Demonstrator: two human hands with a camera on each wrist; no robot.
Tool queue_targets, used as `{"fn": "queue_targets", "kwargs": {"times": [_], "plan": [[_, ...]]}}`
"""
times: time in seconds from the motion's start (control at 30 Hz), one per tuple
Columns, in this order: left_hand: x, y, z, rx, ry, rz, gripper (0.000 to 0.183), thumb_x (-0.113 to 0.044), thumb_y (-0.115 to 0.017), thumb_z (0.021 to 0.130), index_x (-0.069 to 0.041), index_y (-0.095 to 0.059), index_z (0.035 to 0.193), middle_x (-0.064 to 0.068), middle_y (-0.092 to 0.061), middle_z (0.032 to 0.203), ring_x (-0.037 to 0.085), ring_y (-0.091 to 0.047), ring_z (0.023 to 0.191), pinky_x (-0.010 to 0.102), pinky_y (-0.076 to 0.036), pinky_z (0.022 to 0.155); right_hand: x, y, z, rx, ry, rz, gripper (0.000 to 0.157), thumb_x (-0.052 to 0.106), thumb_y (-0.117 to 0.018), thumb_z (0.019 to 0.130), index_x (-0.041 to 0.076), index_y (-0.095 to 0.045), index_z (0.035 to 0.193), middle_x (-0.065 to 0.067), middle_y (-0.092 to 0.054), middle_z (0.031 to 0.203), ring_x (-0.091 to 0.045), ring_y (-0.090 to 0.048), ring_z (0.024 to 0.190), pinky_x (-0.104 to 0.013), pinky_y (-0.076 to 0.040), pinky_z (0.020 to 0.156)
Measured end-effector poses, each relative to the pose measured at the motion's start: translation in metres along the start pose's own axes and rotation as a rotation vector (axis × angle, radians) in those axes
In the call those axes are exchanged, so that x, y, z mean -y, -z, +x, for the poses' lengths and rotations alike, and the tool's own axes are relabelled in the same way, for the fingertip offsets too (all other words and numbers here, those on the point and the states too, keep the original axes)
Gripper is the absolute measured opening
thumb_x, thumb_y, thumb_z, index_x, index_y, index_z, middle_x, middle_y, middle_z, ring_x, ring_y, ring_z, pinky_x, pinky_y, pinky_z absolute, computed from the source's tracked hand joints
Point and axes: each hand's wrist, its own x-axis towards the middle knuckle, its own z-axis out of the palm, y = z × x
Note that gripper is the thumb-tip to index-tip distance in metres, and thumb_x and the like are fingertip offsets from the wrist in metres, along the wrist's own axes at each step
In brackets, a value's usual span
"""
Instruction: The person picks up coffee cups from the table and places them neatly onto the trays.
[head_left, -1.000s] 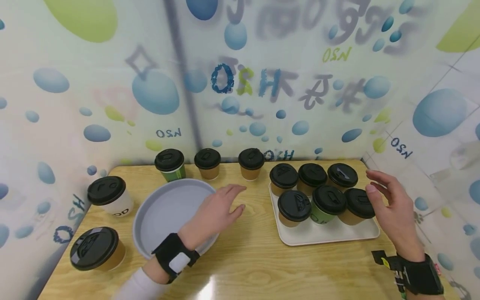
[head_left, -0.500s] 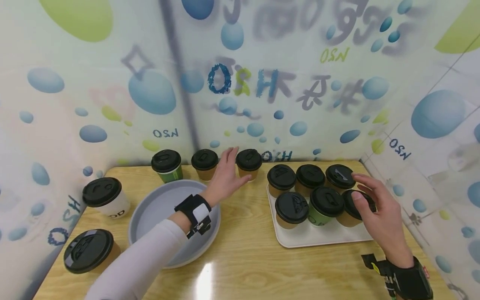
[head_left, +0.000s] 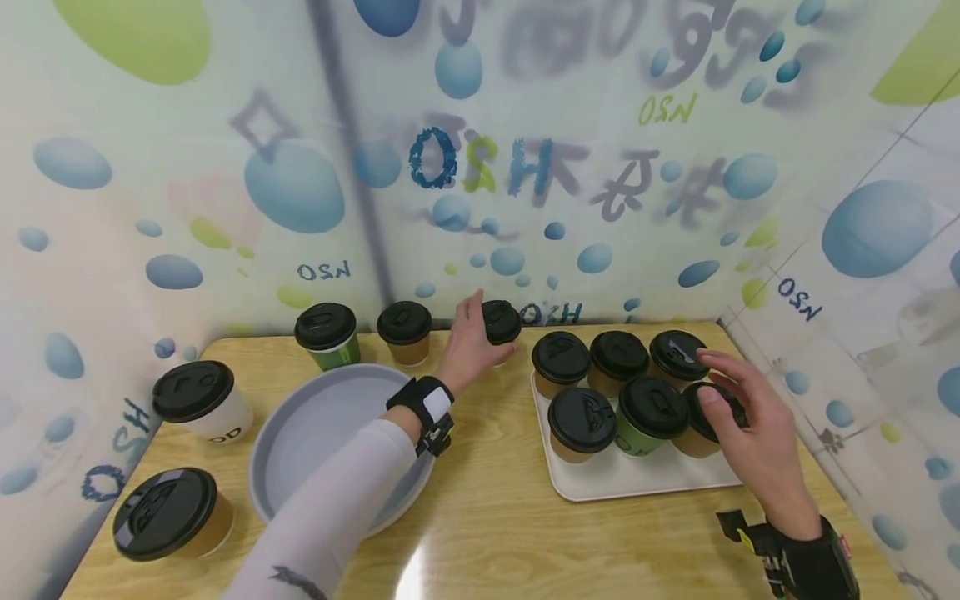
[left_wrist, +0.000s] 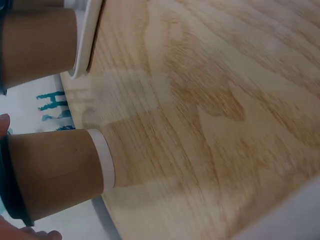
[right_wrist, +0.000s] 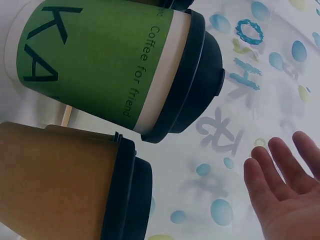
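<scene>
My left hand (head_left: 474, 337) reaches to the back of the table, thumb and fingers spread on either side of a brown paper coffee cup with a black lid (head_left: 501, 322). In the left wrist view this cup (left_wrist: 60, 172) stands on the table with fingertips close to its lid; whether they touch it cannot be made out. My right hand (head_left: 753, 425) hovers at the right side of a white tray (head_left: 645, 483), fingers loosely bent. Beside it are a brown lidded cup (right_wrist: 60, 180) and a green lidded cup (right_wrist: 100, 60); the right wrist view shows fingers apart from both.
A round grey tray (head_left: 300, 433) lies under my left forearm. Around it stand a green cup (head_left: 337, 354), a brown cup (head_left: 408, 350), a white cup (head_left: 221, 417) and a larger brown cup (head_left: 206, 533). Several lidded cups fill the white tray. A patterned wall (head_left: 480, 233) borders the table.
My left hand has moved from above the grey tray forward and right to the brown cup at the back. My right hand has shifted slightly left, staying beside the white tray.
</scene>
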Motion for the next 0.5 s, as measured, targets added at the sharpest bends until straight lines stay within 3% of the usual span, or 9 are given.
{"fn": "queue_targets", "kwargs": {"times": [0.1,0.3,0.5], "plan": [[0.004,-0.004,0.003,-0.016,0.022,-0.008,0.108,-0.032,-0.087,0.086,-0.003,-0.019,0.164,0.028,-0.028,0.16,0.044,-0.041,0.143,0.052,-0.042,0.112,0.001,0.0,-0.001,0.003,-0.012,0.004,0.041,-0.009,-0.064,0.095,-0.005,-0.06,0.136,0.002,-0.062,0.14,-0.004,-0.056,0.128,-0.015,-0.043,0.105],[0.007,-0.012,0.009,0.032,0.08,-0.032,0.108,-0.032,-0.088,0.084,-0.002,-0.021,0.162,0.03,-0.032,0.156,0.045,-0.045,0.139,0.052,-0.044,0.111,0.001,0.0,-0.002,0.004,-0.018,-0.002,0.041,-0.01,-0.064,0.095,-0.006,-0.06,0.135,0.004,-0.061,0.14,-0.002,-0.057,0.128,-0.014,-0.043,0.104],[0.007,-0.016,0.013,0.012,0.101,-0.042,0.098,-0.027,-0.087,0.085,-0.002,-0.027,0.159,0.028,-0.039,0.147,0.042,-0.051,0.132,0.05,-0.047,0.108,0.001,0.001,0.0,0.016,-0.051,0.003,0.041,-0.009,-0.063,0.096,-0.004,-0.061,0.136,-0.001,-0.062,0.14,-0.006,-0.057,0.128,-0.017,-0.044,0.105]]}}
